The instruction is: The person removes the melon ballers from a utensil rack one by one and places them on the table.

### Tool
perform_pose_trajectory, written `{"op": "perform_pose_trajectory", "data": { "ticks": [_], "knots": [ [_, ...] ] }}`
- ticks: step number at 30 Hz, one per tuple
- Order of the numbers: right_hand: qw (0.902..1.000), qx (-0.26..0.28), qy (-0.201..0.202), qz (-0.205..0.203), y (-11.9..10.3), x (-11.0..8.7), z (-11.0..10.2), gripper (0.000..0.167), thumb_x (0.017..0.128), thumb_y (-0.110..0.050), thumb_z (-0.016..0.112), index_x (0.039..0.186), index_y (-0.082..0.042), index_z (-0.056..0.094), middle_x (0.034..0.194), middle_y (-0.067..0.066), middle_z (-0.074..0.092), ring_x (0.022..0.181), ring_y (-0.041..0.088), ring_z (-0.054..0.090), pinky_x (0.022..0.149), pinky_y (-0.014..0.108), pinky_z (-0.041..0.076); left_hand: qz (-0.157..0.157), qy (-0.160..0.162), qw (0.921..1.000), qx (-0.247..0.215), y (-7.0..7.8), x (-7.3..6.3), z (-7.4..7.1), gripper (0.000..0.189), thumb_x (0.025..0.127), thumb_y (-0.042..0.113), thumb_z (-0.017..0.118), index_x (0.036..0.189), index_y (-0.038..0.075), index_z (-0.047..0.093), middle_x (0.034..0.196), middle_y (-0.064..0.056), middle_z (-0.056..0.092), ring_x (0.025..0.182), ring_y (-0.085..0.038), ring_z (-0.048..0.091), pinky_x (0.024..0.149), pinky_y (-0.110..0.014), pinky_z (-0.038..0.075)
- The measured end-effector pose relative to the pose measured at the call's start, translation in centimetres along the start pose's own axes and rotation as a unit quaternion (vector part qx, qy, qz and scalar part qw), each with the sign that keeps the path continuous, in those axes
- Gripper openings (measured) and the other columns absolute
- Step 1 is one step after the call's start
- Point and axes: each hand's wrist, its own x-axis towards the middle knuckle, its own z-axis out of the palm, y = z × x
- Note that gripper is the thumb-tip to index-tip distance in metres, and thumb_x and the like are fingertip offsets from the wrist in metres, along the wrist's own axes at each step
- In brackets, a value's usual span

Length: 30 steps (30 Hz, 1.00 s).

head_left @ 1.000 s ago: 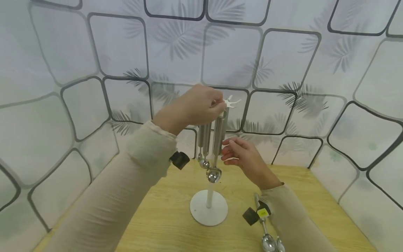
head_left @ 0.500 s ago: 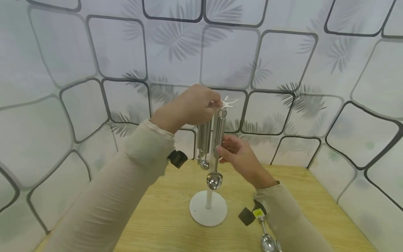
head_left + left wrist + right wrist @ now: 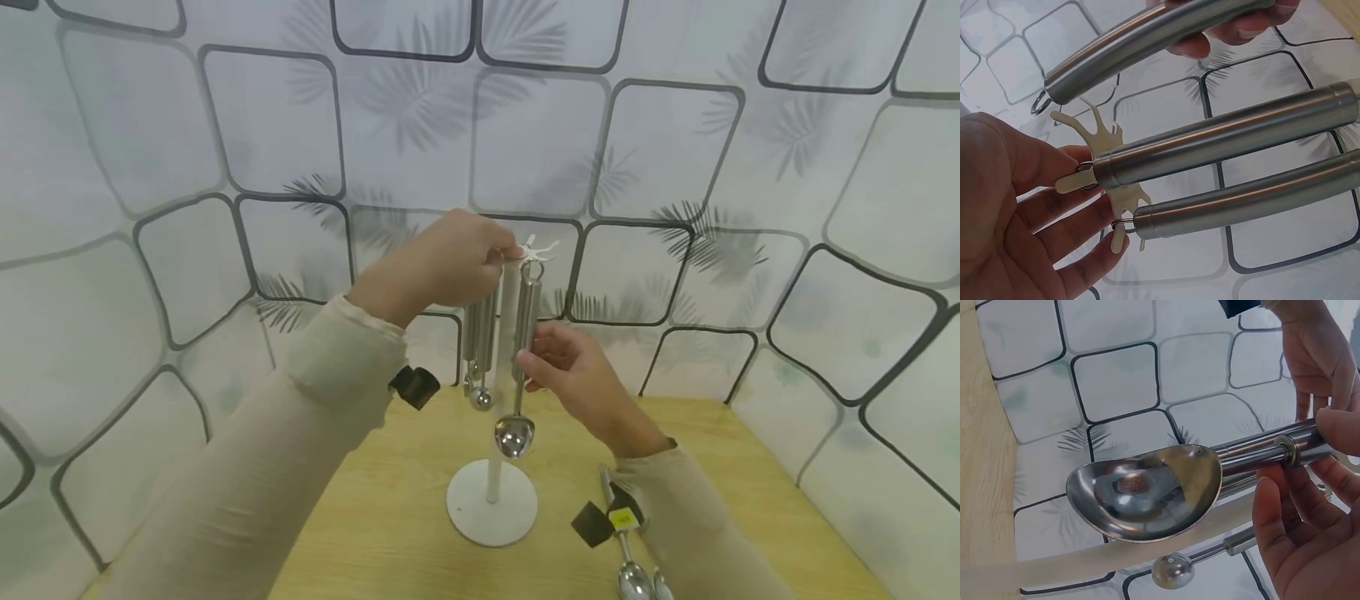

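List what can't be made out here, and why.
Head view: some hooks of the white rack, hidden by the left hand.
Head: any writing on the yellow label, too small.
Head: rest of the spoon nearest the right sleeve, cut by bottom edge.
Left wrist: lower end of the middle utensil, cut by right edge.

One stand [image 3: 491,527], one scoop [image 3: 1144,494], two hanging utensils [image 3: 1225,137], two spoons [image 3: 635,581]
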Motion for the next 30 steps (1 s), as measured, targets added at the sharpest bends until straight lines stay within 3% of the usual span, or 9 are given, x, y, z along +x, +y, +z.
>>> {"op": "perform_pose_trajectory", "data": {
  "ticks": [7,12,18,27,30],
  "knots": [
    [0.9995,-0.027,0.011,-0.012,-0.9,-0.9,-0.9,0.020,0.094,-0.001,0.057,0.109,0.011,0.053,0.090,0.009,0.062,0.078,0.017,0.064,0.069,0.033,0.056,0.036,0.034,0.9988,0.001,-0.4,0.0,0.5,0.031,0.087,-0.001,0.043,0.097,0.004,0.072,0.116,-0.006,0.068,0.098,-0.020,0.065,0.085,-0.031,0.049],
    [0.9991,-0.040,0.016,-0.008,-0.5,-1.7,-2.1,0.020,0.095,-0.003,0.057,0.110,0.009,0.054,0.091,0.008,0.064,0.079,0.017,0.065,0.069,0.033,0.056,0.036,0.035,0.9988,0.002,-0.4,0.1,0.5,0.033,0.088,0.000,0.043,0.101,0.005,0.072,0.115,-0.005,0.069,0.099,-0.020,0.065,0.082,-0.031,0.049],
    [0.9984,-0.043,0.034,0.011,0.9,-2.8,-3.8,0.021,0.096,-0.005,0.056,0.111,0.010,0.054,0.092,0.003,0.064,0.080,0.014,0.064,0.069,0.031,0.056,0.022,0.026,0.9994,-0.001,-0.3,-0.1,0.5,0.028,0.092,0.005,0.047,0.104,0.006,0.072,0.110,-0.006,0.070,0.084,-0.021,0.061,0.077,-0.033,0.048],
    [0.9950,-0.060,0.061,0.052,4.2,-4.3,-7.0,0.008,0.097,-0.009,0.057,0.105,-0.007,0.060,0.091,0.000,0.065,0.081,0.012,0.064,0.069,0.030,0.056,0.020,0.027,0.9994,-0.006,-0.5,-0.1,0.6,0.030,0.090,0.003,0.047,0.106,0.006,0.072,0.107,-0.007,0.070,0.081,-0.021,0.059,0.074,-0.033,0.048],
    [0.9931,-0.058,0.069,0.076,5.3,-5.0,-7.9,0.009,0.098,-0.010,0.057,0.105,-0.005,0.060,0.091,0.000,0.064,0.082,0.012,0.064,0.070,0.030,0.056,0.020,0.029,0.9994,-0.005,-0.6,0.0,0.7,0.029,0.090,0.003,0.048,0.105,0.006,0.072,0.105,-0.006,0.071,0.080,-0.021,0.059,0.075,-0.033,0.048]
  ]
}}
